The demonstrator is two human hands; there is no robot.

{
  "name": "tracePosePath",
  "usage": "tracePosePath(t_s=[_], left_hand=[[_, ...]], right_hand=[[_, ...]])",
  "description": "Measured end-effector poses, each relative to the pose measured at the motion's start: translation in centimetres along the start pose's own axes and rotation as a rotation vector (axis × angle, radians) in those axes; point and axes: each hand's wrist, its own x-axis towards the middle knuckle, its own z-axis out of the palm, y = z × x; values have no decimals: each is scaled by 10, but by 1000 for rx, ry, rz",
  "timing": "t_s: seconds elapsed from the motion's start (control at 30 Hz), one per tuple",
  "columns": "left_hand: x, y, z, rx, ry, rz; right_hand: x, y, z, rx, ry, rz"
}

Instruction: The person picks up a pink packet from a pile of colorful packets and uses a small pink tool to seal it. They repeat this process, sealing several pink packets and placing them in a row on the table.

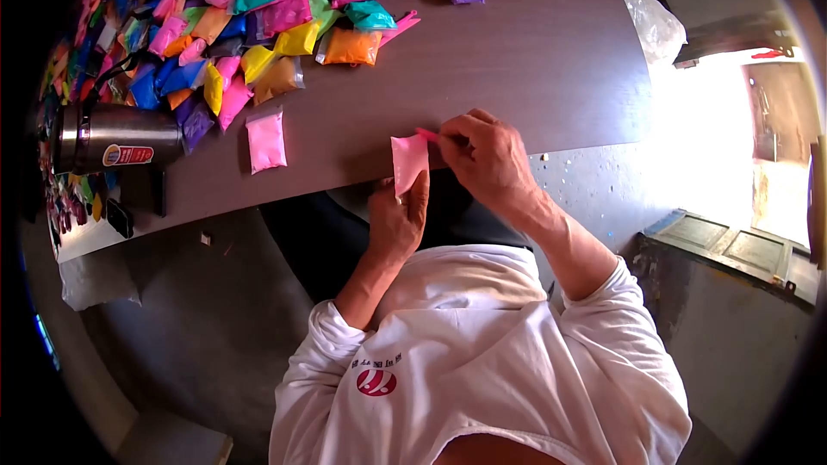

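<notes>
My left hand (398, 217) is closed on the lower end of a small pink packet (408, 159), its thumb lying along the packet's side. The packet stands upright at the table's near edge. In the closed fingers of my right hand (489, 155) is a thin pink plastic stick (426, 134), whose tip reaches the packet's upper right corner. Most of the stick is hidden by the fingers. A second pink packet (266, 141) lies flat on the table, to the left of both hands.
A large heap of coloured packets (280, 13) covers the back left of the brown table (517, 52). Near the left end lies a steel flask (125, 138), with a dark phone-like object (119, 218) close by. A clear plastic bag (650, 13) hangs at the far right corner.
</notes>
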Motion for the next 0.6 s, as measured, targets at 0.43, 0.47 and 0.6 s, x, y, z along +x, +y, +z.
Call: tracePosePath(t_s=[0.43,0.47,0.6], left_hand=[[8,5,2,394,115,333],[9,4,1,430,105,359],[7,1,2,420,88,374]], right_hand=[[6,3,-9,-184,-21,-71],[8,2,-13,-128,-37,-66],[4,-16,-11,34,-98,-89]])
